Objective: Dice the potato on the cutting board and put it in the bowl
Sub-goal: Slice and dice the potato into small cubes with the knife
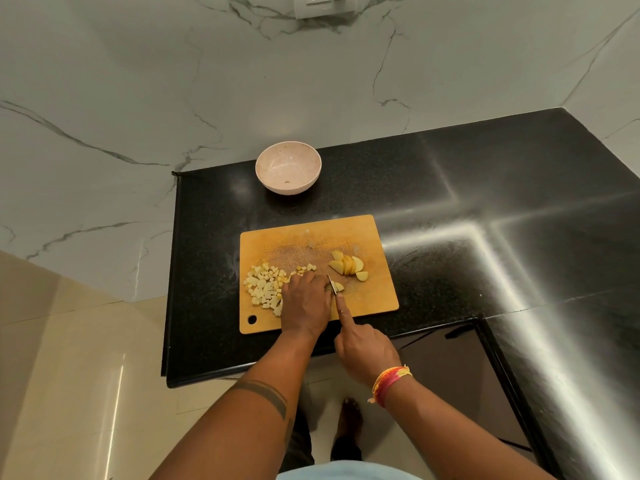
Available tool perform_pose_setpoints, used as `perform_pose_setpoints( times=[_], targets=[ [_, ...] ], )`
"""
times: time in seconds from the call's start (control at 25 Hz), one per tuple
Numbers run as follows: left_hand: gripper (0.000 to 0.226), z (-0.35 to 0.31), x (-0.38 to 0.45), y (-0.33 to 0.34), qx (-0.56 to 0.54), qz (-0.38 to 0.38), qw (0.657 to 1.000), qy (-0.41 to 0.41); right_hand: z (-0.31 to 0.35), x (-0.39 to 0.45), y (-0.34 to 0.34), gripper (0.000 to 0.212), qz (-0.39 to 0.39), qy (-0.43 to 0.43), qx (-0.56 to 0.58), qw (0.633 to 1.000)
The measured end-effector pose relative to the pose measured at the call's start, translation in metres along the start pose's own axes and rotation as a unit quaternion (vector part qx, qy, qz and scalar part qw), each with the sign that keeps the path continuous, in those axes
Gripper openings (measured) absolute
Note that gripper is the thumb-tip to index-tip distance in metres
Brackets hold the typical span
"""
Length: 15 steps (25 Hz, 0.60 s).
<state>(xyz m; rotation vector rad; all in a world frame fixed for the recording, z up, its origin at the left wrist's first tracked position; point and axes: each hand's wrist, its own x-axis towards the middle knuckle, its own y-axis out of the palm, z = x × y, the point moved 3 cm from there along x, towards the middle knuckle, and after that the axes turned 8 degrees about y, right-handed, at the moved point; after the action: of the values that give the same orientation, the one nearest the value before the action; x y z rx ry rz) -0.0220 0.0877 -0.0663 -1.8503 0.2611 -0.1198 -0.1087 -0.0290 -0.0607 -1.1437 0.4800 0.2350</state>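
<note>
A wooden cutting board (367,237) lies on the black counter. A pile of diced potato (264,286) sits on its left part, and several potato slices (348,265) lie on its right part. My left hand (306,303) presses down on a potato piece (339,286) at the board's front middle, hiding most of it. My right hand (363,348) grips a knife (332,285), index finger stretched along the blade's back, with the blade set in that piece right beside my left fingers. A pale pink bowl (288,167) stands behind the board, holding no potato.
The black counter (450,188) runs right into a corner under a marble wall. Its front edge lies just below the board, with a dark recess (460,368) at the right. A wall socket (325,3) sits at the top. Beige floor lies at the left.
</note>
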Motion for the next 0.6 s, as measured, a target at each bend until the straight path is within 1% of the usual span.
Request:
perform_pose_setpoints(
  times=[0.12, 0.24, 0.44, 0.6],
  targets=[
    [0.028, -0.001, 0.000, 0.000, 0.003, -0.002, 1.000, -0.002, -0.009, -0.015, 0.005, 0.079, 0.010, 0.003, -0.004, 1.000],
    [0.028, 0.001, -0.001, -0.001, -0.012, -0.004, 1.000, -0.004, -0.015, -0.027, 0.005, 0.079, 0.019, 0.010, 0.016, 1.000],
    [0.031, 0.008, -0.004, -0.002, -0.037, 0.005, 0.999, 0.003, -0.012, -0.025, 0.002, 0.077, -0.001, 0.006, 0.048, 0.999],
    [0.034, 0.011, -0.008, -0.004, -0.041, 0.000, 0.999, 0.013, -0.010, -0.016, -0.002, 0.076, -0.016, 0.020, 0.079, 0.997]
  ],
)
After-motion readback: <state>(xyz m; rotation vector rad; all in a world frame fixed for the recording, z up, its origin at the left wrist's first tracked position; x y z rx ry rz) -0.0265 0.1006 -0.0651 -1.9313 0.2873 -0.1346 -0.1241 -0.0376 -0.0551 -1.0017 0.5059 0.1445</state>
